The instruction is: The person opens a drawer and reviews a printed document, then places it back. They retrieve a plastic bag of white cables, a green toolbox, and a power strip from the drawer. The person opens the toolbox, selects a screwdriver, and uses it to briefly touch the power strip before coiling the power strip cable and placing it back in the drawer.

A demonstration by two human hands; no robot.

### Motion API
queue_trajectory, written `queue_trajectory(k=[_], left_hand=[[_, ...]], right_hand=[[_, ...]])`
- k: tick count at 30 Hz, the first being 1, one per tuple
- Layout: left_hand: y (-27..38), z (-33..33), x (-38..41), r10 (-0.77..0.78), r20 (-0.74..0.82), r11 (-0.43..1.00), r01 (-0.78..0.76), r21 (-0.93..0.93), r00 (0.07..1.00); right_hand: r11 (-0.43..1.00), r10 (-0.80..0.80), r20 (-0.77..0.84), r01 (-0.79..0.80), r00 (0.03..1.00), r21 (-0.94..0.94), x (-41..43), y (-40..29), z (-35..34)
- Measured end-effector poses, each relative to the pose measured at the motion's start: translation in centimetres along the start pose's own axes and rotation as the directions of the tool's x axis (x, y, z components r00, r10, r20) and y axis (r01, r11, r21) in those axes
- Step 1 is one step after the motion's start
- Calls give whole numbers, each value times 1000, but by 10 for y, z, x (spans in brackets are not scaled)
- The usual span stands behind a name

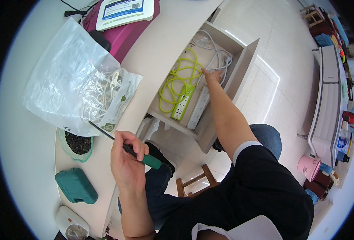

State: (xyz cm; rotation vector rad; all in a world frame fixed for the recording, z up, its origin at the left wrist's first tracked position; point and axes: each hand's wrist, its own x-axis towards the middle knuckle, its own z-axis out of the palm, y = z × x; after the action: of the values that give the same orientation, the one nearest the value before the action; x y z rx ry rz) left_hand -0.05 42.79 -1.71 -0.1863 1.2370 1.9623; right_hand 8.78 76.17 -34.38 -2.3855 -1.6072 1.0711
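Note:
My left hand (129,162) is wrapped around the green-and-black handle of a screwdriver (151,161). Its dark shaft points up and left, toward a clear plastic bag (66,69) with white cable (102,96) inside. My right hand (213,77) reaches into an open drawer (219,42), among loops of white cord (217,57). Whether its fingers grip the cord is hidden. A white power strip (198,109) lies below that hand. Beside it is a green-and-white power strip (181,105) with a lime-green cord (177,78) coiled loosely.
On the desk (162,39) are a white router (124,13) atop a magenta box (132,36), a scalloped dish (78,144) of dark granules, a green plastic case (76,185) and a white appliance (72,222). A wooden stool (195,181) and pink bucket (308,167) stand on the floor.

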Motion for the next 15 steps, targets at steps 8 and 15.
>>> queue_trajectory(k=[8,15], left_hand=[[8,-29,2,129,-220,986,-149,-75,967],[31,-101,-3,302,-543,909,-408,-84,784]], right_hand=[[977,-186,123,196,975,-81,119,44,37],[963,-220,128,194,967,187,105,42,40]])
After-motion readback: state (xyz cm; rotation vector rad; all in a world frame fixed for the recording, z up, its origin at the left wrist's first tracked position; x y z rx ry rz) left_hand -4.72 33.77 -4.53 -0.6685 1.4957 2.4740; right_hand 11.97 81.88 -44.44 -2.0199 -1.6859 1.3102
